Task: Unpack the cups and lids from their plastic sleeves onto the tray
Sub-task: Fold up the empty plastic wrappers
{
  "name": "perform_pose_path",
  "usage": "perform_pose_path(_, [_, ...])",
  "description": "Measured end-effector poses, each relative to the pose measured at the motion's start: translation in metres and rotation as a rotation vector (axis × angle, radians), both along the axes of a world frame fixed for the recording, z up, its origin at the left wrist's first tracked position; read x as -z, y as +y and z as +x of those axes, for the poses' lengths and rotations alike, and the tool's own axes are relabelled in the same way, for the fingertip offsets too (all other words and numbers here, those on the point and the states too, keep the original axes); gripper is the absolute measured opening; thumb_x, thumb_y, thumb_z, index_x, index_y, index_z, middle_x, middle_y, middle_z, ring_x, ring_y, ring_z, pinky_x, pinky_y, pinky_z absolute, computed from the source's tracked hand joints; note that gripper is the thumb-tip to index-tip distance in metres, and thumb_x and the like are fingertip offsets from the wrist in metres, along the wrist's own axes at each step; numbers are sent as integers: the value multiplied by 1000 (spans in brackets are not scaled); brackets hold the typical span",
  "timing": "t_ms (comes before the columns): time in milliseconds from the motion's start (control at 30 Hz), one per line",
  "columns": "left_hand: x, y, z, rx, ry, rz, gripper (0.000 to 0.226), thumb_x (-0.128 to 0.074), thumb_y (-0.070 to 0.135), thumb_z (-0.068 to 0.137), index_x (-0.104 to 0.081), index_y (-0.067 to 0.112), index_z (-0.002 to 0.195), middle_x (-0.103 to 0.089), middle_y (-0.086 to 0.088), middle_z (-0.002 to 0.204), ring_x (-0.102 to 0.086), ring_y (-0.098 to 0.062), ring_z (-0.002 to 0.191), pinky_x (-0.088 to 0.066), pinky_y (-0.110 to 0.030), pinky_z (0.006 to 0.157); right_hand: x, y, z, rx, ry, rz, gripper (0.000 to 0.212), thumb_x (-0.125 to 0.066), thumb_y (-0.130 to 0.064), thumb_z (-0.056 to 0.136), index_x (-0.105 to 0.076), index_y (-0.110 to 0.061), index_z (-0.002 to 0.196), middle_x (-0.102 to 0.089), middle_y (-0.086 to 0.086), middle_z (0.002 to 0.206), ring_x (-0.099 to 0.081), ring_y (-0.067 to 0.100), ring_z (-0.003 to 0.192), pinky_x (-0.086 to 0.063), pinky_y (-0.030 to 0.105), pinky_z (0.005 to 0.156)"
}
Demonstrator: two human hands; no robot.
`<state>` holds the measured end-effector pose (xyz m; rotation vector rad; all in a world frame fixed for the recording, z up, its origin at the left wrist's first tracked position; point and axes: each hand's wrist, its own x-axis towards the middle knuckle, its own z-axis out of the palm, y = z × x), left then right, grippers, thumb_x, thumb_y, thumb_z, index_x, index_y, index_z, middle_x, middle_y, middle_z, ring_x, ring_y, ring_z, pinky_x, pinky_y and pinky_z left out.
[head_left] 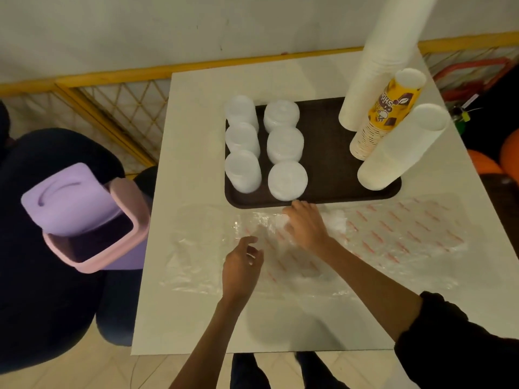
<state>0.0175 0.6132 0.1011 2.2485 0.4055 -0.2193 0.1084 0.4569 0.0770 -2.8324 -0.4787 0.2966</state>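
Plastic sleeves (407, 228): on the table (196, 108), under left hand (241, 265) and right hand (306, 223). Tray (331, 153): just beyond the hands. Lid stacks (285, 144): on tray, ahead-left. Cup stacks (393, 136): on tray, ahead-right. Bin (92, 220): off the table, far left.

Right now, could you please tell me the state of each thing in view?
Tray, loaded, flat on the table.
Lid stacks, unwrapped, six upright on the tray.
Cup stacks, unwrapped, three standing mouth down on the tray.
Plastic sleeves, empty, flattened on the table.
Bin, swing lid tilted open.
Right hand, fingers spread on the sleeves.
Left hand, fingers loosely curled; grip unclear.
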Motion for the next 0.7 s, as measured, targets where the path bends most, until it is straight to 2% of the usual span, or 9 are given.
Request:
perform_pose_path(100, [-1,6,0,-34,-1,-5,28,-64,17,89,-60,18,116,-63,8,77,-62,-9,70,-53,-26,69,-2,0,3,12,-16,72,23,-55,-16,93,-61,-11,115,-64,6,113,-57,23,106,-31,31,96])
perform_pose_path(200, [-1,9,-1,-48,-13,-3,26,-63,16,90,-60,17,116,-62,7,78,-62,-10,71,-53,-24,68,-5,-1,6,1,-24,89,17,-56,-19,93,-67,-10,103,-70,5,100,-63,21,92,-35,30,91])
perform_pose_path(367, [0,10,-4,-61,-54,4,22,-60,15,91,-61,16,113,-63,6,77,-62,-10,69,-53,-25,66,-8,-7,4,-61,-26,234,17,-62,-16,90,-73,-6,98,-71,10,96,-64,25,88,-44,29,78])
perform_pose_path(533, [-2,11,-8,-99,-162,-26,14,-59,9,90,-65,15,102,-65,4,75,-61,-8,65,-46,-12,60,-33,-13,2,66,165,490,14,-66,-16,88,-73,-8,96,-72,5,93,-66,16,84,-52,29,79])
perform_pose_path(633, [-13,6,-8,-335,-266,-184,13,-60,6,89,-62,19,93,-65,4,81,-60,-8,68,-45,-9,59,-54,-20,2,106,252,693,5,-68,-11,85,-72,-9,88,-71,2,82,-65,8,69,-56,33,74])
perform_pose_path(700, [-19,5,-4,-548,-234,-391,14,-61,8,90,-58,18,100,-62,0,93,-60,-15,84,-48,-15,70,-73,-25,2,173,367,856,6,-65,-6,87,-67,-10,84,-70,2,78,-68,19,71,-57,34,70])
